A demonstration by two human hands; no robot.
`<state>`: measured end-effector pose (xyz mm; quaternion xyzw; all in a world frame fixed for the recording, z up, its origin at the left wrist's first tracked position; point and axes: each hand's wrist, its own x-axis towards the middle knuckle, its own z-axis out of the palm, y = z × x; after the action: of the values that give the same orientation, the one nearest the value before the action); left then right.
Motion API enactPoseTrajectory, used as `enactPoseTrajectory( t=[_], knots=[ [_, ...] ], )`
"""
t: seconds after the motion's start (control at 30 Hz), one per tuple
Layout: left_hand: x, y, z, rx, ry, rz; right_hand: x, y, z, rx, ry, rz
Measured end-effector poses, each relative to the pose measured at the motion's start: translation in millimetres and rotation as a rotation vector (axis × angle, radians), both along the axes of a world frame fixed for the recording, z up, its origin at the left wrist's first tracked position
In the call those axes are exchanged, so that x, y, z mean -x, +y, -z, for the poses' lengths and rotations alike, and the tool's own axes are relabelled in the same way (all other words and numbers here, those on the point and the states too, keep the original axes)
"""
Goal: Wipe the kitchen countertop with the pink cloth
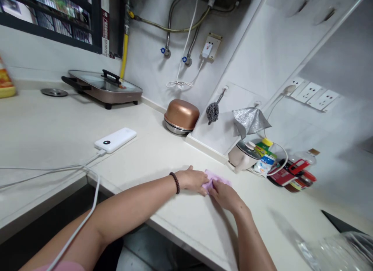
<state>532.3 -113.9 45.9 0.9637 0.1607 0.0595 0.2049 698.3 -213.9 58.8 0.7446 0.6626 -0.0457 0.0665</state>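
A pink cloth (215, 175) lies bunched on the white countertop (186, 220), near the middle of the view. My left hand (194, 181), with a dark bead bracelet (176, 183) at the wrist, grips the left side of the cloth. From the right, my right hand (227, 194) has its fingers closed on the same cloth, close to the left fingertips. Both hands rest low against the counter. Some fingertips are hidden in the folds.
Left, a white power bank (116, 140) trails a cable across my left arm. Behind stand an electric pan (106, 90) and copper-coloured bowl (182, 112). A small pot (244, 154), packets and bottles (300, 174) line the right wall. Clear plastic (340, 249) sits front right.
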Motion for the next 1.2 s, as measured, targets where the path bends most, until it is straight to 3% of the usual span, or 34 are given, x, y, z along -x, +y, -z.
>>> enactPoseTrajectory(
  t=[0.13,0.33,0.6,0.83,0.97,1.07,1.2],
  knots=[
    [-9,0,5.7,-0.011,-0.026,-0.045,-5,8,0.3,-0.029,-0.003,0.033],
    [-2,-6,-11.9,-0.017,0.082,0.083,-6,-5,-11.8,0.045,-0.070,0.112],
    [-10,1,11.3,-0.011,-0.039,-0.007,-5,9,0.9,-0.032,-0.002,0.055],
    [-5,-7,-4.9,-0.046,0.016,0.085,-7,-6,-12.6,0.018,-0.096,0.152],
    [-5,-3,2.9,-0.006,-0.042,0.070,-1,-3,-3.6,0.003,-0.073,0.107],
    [-8,0,9.8,-0.001,-0.074,0.027,1,8,4.2,-0.049,-0.089,0.169],
    [-8,5,7.5,-0.048,-0.113,0.000,-3,13,4.2,-0.097,-0.093,0.223]
  ],
)
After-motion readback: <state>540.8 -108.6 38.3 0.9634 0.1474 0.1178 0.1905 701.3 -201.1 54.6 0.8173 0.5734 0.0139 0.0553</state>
